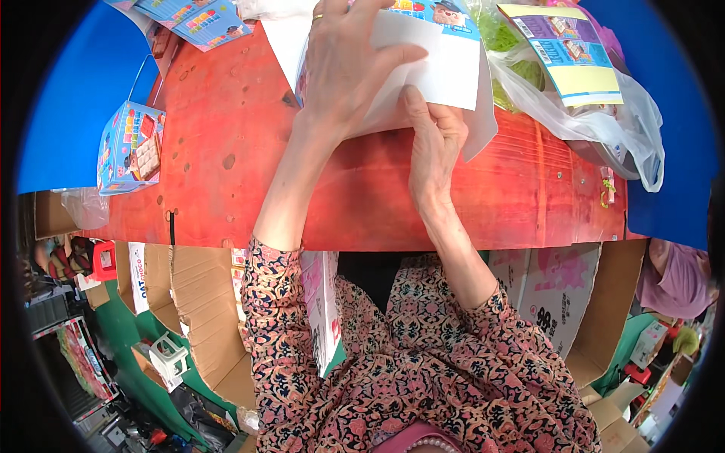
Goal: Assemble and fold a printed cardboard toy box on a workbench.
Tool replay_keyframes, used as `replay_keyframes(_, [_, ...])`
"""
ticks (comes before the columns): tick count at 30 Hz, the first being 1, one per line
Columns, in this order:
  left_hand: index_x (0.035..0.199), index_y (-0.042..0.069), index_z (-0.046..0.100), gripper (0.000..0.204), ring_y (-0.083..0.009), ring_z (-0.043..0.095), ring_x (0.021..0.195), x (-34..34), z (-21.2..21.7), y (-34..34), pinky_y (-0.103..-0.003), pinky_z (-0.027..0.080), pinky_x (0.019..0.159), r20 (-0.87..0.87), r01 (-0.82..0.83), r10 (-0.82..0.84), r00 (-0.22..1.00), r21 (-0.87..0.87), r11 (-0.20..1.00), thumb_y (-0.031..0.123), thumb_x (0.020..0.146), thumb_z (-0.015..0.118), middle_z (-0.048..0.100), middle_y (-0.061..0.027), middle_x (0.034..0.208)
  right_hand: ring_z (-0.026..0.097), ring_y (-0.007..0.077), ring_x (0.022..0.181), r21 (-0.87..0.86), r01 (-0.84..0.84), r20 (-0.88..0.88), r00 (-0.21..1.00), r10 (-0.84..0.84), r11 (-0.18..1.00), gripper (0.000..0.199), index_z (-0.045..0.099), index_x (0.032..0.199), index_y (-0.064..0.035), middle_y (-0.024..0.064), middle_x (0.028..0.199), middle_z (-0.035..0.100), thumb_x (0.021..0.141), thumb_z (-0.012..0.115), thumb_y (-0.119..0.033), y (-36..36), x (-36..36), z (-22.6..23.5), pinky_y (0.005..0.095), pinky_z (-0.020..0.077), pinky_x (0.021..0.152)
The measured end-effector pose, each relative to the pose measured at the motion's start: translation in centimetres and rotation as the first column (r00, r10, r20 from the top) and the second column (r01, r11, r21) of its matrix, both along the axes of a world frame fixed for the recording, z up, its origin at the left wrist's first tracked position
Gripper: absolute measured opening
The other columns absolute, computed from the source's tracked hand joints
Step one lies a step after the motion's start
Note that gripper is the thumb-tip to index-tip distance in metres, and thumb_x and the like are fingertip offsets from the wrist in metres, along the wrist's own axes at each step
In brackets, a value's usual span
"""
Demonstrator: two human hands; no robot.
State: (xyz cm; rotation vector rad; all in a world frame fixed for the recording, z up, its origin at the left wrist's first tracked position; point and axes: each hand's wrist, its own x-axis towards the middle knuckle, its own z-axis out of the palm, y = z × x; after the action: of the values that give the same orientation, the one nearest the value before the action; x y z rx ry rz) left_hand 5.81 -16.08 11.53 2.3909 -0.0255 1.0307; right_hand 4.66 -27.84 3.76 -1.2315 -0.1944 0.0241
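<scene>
Red bench (347, 200): left hand (340, 72) spread over white card (449, 72), right hand (436, 140) pinching its edge; blue carton (130, 151) and printed sheets (202, 23) at left, plastic bag (638, 128) crowding right.

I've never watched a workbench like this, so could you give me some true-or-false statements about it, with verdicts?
1. The right hand touches white card. True.
2. Both hands wear thick gloves. False: the right hand and the left hand are bare.
3. The tabletop is red. True.
4. The blue printed box at the table's edge is on the person's right. False: it is on the left.
5. A white plastic bag lies on the person's right. True.
6. The sleeves are plain white. False: they are patterned.
</scene>
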Motion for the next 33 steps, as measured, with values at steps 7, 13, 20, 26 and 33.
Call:
replay_keyframes(7, [0.093, -0.002, 0.061, 0.037, -0.0357, 0.054, 0.108, 2.8, -2.2, 4.9, -0.04, 0.044, 0.09, 0.29, 0.069, -0.181, 0.94, 0.358, 0.931, 0.017, 0.066, 0.078, 0.054, -0.0225, 0.111, 0.048, 0.0047, 0.078, -0.023, 0.023, 0.015, 1.0, -0.023, 0.999, 0.023, 0.071, 0.092, 0.003, -0.0035, 0.081, 0.061, 0.09, 0.066, -0.019, 0.6, 0.4, 0.1, 0.021, 0.0373, 0.072])
replay_keyframes(13, [0.093, -0.002, 0.067, 0.04, -0.0233, 0.06, 0.1, 0.9, 3.1, 2.2, -0.033, 0.049, 0.081, -0.19, 0.009, -0.053, 0.98, -0.228, 0.974, 0.024, 0.067, 0.08, 0.056, -0.0114, 0.116, 0.055, 0.0057, 0.084, 0.104, -0.161, -0.012, 0.987, 0.163, 0.981, 0.022, 0.072, 0.095, 0.0023, 0.0003, 0.091, 0.067, 0.089, 0.067, -0.018, -0.1, 1.0, 3.2, 0.0217, 0.0413, 0.076])
replay_keyframes(20, [0.085, -0.002, 0.067, 0.034, -0.03, 0.061, 0.081, -0.1, 6.1, 2.0, -0.038, 0.047, 0.069, -0.098, 0.108, -0.125, 0.987, -0.159, 0.981, 0.022, 0.063, 0.077, 0.058, -0.0161, 0.092, 0.055, 0.0042, 0.074, 0.2, -0.253, -0.227, 0.928, 0.296, 0.947, 0.024, 0.071, 0.091, 0.0023, -0.0011, 0.081, 0.066, 0.092, 0.061, -0.019, -1.8, -1.6, 8.8, 0.0219, 0.0426, 0.067])
replay_keyframes(26, [0.095, 0.0, 0.066, 0.042, -0.0255, 0.062, 0.087, -2.2, 8.8, 0.2, -0.034, 0.047, 0.073, -0.423, 0.071, -0.041, 0.905, 0.053, 0.996, 0.034, 0.072, 0.076, 0.06, -0.0154, 0.094, 0.058, 0.0083, 0.096, 0.31, -0.398, -0.331, 0.806, 0.49, 0.864, 0.028, 0.064, 0.113, -0.0022, 0.0029, 0.106, 0.067, 0.095, 0.057, -0.023, -5.8, -3.2, 11.2, 0.027, 0.0434, 0.085])
replay_keyframes(33, [0.093, 0.007, 0.066, 0.019, -0.0347, 0.052, 0.092, -3.1, 2.4, -0.3, -0.045, 0.045, 0.076, -0.239, 0.195, -0.13, 0.962, 0.273, 0.942, 0.023, 0.082, 0.066, 0.056, -0.0133, 0.094, 0.059, 0.0083, 0.092, 0.246, -0.369, -0.52, 0.73, 0.443, 0.896, 0.025, 0.065, 0.107, -0.0029, 0.003, 0.103, 0.067, 0.094, 0.058, -0.022, -6.9, -2.7, 8.7, 0.0275, 0.0455, 0.082])
